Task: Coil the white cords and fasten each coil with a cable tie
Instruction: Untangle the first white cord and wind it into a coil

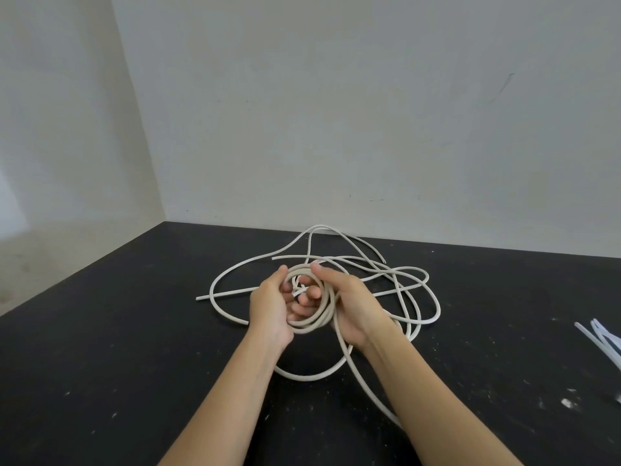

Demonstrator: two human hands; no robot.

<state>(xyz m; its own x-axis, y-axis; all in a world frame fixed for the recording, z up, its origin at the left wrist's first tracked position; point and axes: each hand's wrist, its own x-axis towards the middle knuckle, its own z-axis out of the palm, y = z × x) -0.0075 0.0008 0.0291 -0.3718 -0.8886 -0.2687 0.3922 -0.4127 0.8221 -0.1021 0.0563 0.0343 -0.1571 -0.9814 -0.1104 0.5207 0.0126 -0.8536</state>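
Note:
A small coil of white cord is held above the black table between both hands. My left hand grips the coil's left side, thumb over the top. My right hand grips the right side, with its fingers curled through the middle. Loose white cord trails from the coil and sprawls in tangled loops over the table behind and to the right. One strand runs down along my right forearm. White cable ties lie at the right edge of the table.
The table stands in a corner, with pale walls behind and to the left. Small white specks dot the dark tabletop. A straight cord end points left.

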